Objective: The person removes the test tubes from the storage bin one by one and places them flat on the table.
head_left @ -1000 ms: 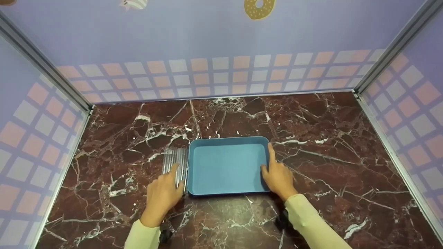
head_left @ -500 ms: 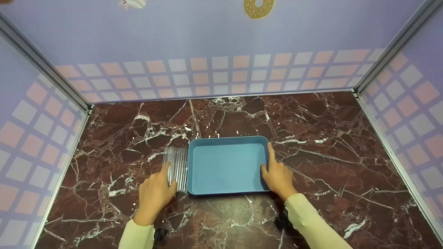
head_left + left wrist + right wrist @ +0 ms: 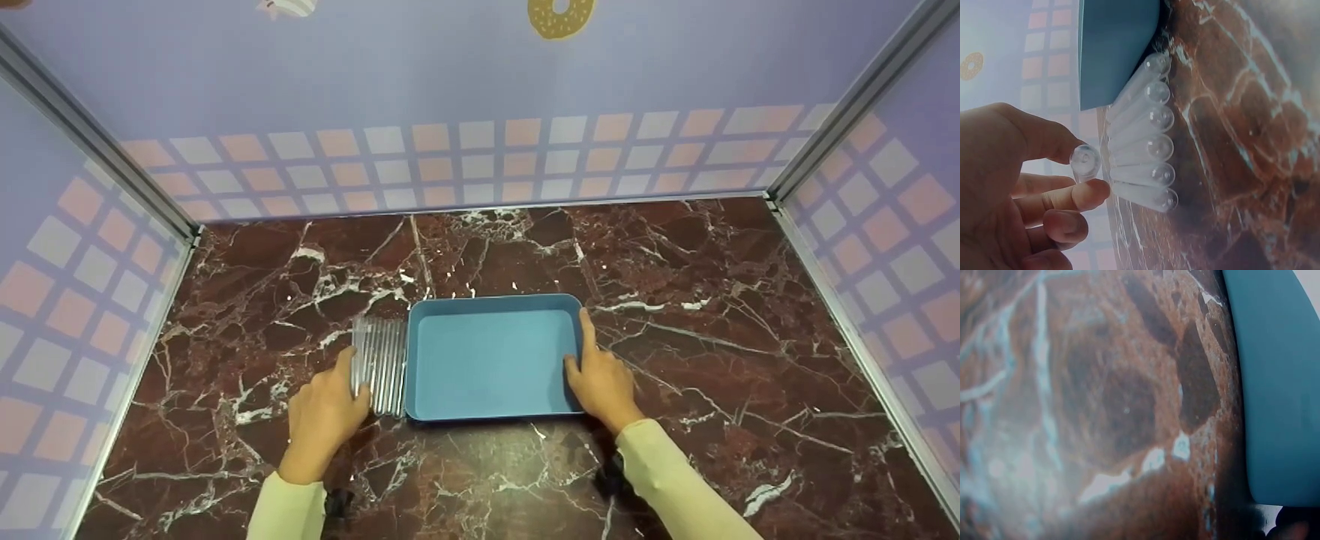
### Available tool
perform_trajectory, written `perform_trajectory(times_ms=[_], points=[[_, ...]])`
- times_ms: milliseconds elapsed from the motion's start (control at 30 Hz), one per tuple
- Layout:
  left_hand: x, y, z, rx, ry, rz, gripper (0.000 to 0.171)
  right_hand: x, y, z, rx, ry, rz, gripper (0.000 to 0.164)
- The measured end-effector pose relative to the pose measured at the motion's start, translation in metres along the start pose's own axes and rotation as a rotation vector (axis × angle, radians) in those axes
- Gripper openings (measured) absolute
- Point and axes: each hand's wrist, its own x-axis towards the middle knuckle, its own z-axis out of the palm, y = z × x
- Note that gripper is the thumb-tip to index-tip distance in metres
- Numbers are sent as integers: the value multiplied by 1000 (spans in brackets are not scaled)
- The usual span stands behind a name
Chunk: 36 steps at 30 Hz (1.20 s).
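Observation:
In the head view, a blue rectangular tray (image 3: 491,367) lies on the marble-patterned table. Several clear test tubes (image 3: 386,367) lie side by side along its left wall. My left hand (image 3: 322,416), at the left end of that row, pinches one clear test tube (image 3: 1085,163) between thumb and fingers, its rounded end facing the left wrist camera. The lying tubes (image 3: 1158,118) are just beyond it in that view. My right hand (image 3: 604,386) holds the tray's right wall, thumb inside and index finger stretched along the rim. The right wrist view shows the tray's outer side (image 3: 1280,394).
Purple panels with pink and white squares enclose the table (image 3: 712,300) at the back (image 3: 480,82), left (image 3: 82,285) and right (image 3: 885,202). The tray's inside shows a bare floor.
My left hand has moved left, from over the tubes to the row's left end, and more of the tubes shows now. The right hand and tray have stayed put.

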Motion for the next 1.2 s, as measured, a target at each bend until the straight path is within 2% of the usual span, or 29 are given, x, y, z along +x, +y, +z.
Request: perform_trajectory(times_ms=[333, 467, 567, 667, 1200], points=[[3, -9, -3, 12, -21, -32, 57, 0, 0, -2, -7, -22, 6, 74], [5, -11, -3, 13, -15, -25, 56, 3, 0, -5, 0, -39, 8, 75], [6, -15, -3, 15, -37, -32, 56, 3, 0, -4, 7, -56, 21, 75], [7, -19, -2, 17, -61, -50, 55, 2, 0, -3, 12, -51, 28, 75], [9, -33, 6, 20, -71, -68, 53, 1, -1, -2, 4, -28, 20, 75]])
